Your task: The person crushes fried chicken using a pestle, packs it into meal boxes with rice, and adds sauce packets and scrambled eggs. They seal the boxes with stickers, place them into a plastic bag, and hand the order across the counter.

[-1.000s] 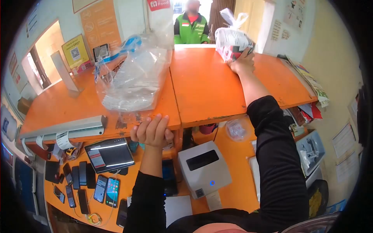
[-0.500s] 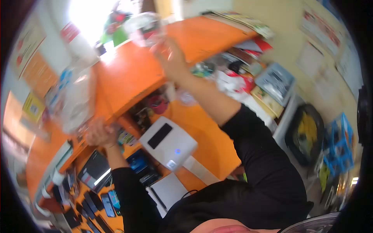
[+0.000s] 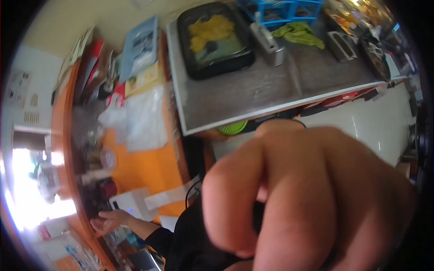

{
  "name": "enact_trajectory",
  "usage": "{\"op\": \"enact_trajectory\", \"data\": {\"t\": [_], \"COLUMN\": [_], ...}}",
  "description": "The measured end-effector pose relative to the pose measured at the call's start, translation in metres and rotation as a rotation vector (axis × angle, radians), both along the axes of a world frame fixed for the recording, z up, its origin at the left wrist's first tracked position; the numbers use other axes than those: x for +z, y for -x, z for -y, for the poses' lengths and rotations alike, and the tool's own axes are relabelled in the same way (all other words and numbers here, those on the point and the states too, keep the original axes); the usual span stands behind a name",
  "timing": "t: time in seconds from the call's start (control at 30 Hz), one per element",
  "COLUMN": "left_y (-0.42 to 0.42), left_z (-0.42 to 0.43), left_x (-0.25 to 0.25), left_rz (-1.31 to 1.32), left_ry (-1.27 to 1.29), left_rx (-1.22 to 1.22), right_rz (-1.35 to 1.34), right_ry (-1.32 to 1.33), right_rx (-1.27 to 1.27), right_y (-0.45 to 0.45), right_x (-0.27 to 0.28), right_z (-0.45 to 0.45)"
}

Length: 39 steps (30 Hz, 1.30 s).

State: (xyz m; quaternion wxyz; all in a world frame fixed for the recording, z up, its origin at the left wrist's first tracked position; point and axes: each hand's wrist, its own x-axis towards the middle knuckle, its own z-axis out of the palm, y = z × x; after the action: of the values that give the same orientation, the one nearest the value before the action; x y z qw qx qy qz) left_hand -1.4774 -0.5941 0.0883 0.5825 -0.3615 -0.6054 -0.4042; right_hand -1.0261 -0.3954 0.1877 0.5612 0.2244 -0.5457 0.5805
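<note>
Very close to the camera, my right hand (image 3: 296, 194) fills the lower right of the view. Its fingers are bent loosely with gaps between them, the tips partly out of sight, and nothing shows in it. At the lower left, my left hand (image 3: 110, 221) is open, its fingers by the edge of the orange counter (image 3: 63, 131). Beside it stands a white device (image 3: 133, 205) with a small blue light and a paper strip (image 3: 174, 194) beside it.
A dark-topped table (image 3: 253, 90) holds a black tray (image 3: 216, 39) with yellow contents, a green cloth (image 3: 299, 34) and a blue rack (image 3: 275, 11). A blue-grey bin (image 3: 139, 49), papers and plastic bags lie on the orange desk (image 3: 144, 167). Shiny floor shows at right.
The view has swung far to the right. My right hand has left the bagged package on the counter and come up close to the camera. My left hand stays near the counter edge.
</note>
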Motion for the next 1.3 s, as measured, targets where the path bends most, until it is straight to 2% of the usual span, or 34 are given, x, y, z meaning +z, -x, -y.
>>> {"op": "enact_trajectory", "data": {"t": [0.1,0.2,0.3,0.37,0.4,0.5,0.53,0.6,0.7,0.8,0.83,0.93,1.03,1.13,1.17,1.23,1.3], "left_y": [-0.101,-0.215,-0.321,-0.383,-0.41,-0.467,-0.486,-0.504,-0.547,-0.591,-0.606,-0.654,-0.692,-0.714,-0.716,-0.724,-0.73], "left_z": [-0.1,-0.178,-0.23,-0.25,-0.261,-0.287,-0.301,-0.319,-0.37,-0.446,-0.464,-0.519,-0.565,-0.594,-0.598,-0.597,-0.591], "left_x": [-0.029,-0.055,-0.079,-0.088,-0.092,-0.112,-0.112,-0.105,-0.105,-0.132,-0.142,-0.162,-0.177,-0.199,-0.21,-0.219,-0.217], "left_rz": [0.084,0.178,0.285,0.272,0.263,0.403,0.391,0.346,0.401,0.381,0.379,0.282,0.146,0.276,0.197,0.28,0.33], "left_ry": [-0.052,-0.032,0.074,0.273,0.372,0.325,0.499,0.84,0.99,1.114,1.168,1.332,1.369,1.427,1.429,1.297,1.328], "left_rx": [-0.479,-0.835,-1.096,-1.199,-1.243,-1.454,-1.393,-1.268,-1.297,-1.337,-1.349,-1.287,-1.131,-1.002,-0.891,-0.815,-0.735], "right_rz": [0.024,0.052,0.085,0.123,0.149,0.29,0.28,0.245,0.401,0.35,0.417,0.568,0.63,0.714,0.751,0.796,0.82], "right_ry": [0.003,-0.026,-0.068,-0.091,-0.057,0.223,0.559,0.644,0.689,0.809,0.82,0.784,0.67,0.581,0.547,0.486,0.438], "right_rx": [-0.099,-0.179,-0.245,-0.329,-0.416,-0.744,-0.836,-0.962,-1.172,-1.185,-1.187,-1.147,-1.165,-1.109,-1.074,-0.998,-0.955], "right_y": [-0.082,-0.161,-0.232,-0.272,-0.291,-0.336,-0.376,-0.409,-0.434,-0.449,-0.455,-0.469,-0.49,-0.526,-0.541,-0.572,-0.605], "right_x": [-0.004,-0.001,0.004,0.003,-0.007,-0.073,-0.121,-0.152,-0.163,-0.164,-0.164,-0.153,-0.137,-0.137,-0.137,-0.133,-0.13], "right_z": [0.003,0.005,0.006,-0.004,-0.013,-0.05,-0.079,-0.101,-0.108,-0.115,-0.116,-0.127,-0.147,-0.175,-0.186,-0.211,-0.236]}}
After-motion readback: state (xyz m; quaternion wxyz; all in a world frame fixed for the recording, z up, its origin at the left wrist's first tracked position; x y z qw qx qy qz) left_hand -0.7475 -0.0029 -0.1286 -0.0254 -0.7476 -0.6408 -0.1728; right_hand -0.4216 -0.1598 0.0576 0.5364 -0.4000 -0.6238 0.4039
